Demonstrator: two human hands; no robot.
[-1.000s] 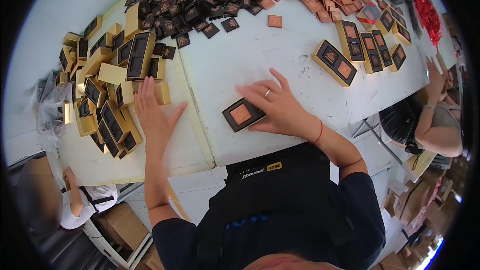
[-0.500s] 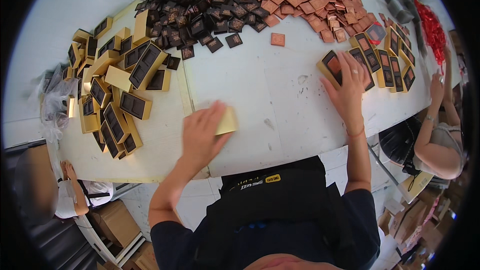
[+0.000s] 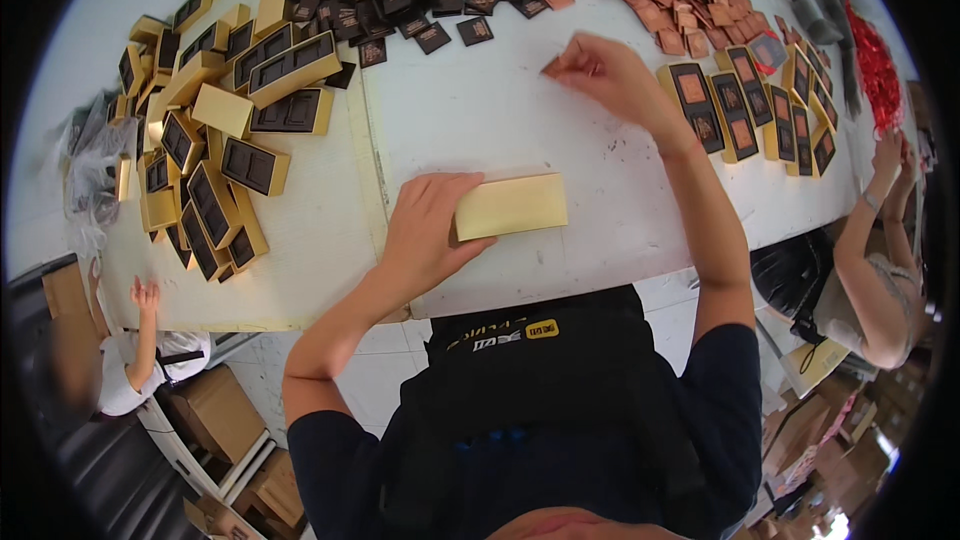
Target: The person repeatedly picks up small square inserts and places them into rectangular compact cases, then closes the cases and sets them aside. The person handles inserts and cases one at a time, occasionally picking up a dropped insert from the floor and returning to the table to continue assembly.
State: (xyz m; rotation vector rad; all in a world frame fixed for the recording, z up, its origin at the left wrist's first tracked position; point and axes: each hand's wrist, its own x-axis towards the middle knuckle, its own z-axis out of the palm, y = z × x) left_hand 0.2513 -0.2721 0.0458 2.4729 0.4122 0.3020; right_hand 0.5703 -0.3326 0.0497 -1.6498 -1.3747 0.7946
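My left hand point(image 3: 428, 230) is closed round the left end of a gold box point(image 3: 515, 206) on the table in front of me; a plain gold side shows, and its inside is out of sight. Farther off and to the right, my right hand point(image 3: 600, 75) pinches a small copper-coloured square packet point(image 3: 552, 67) at the tabletop. Beyond it lie a heap of copper square packets point(image 3: 690, 0) and a heap of black square packets point(image 3: 400, 0). Gold boxes with copper and black squares in their black trays point(image 3: 690, 105) stand to the right of my right forearm.
At the left is a jumbled pile of gold boxes with bare black trays point(image 3: 215, 210), beside crumpled clear plastic point(image 3: 85, 195). Red shredded material point(image 3: 870, 70) lies at the far right, near another person's hands point(image 3: 888, 155). Another person's hand point(image 3: 146, 295) shows at the left table edge point(image 3: 260, 328).
My right hand left a filled box at the right and moved left to the lone copper packet, now in its fingers. My left hand brought the gold box rightward and nearer; the view shifted slightly.
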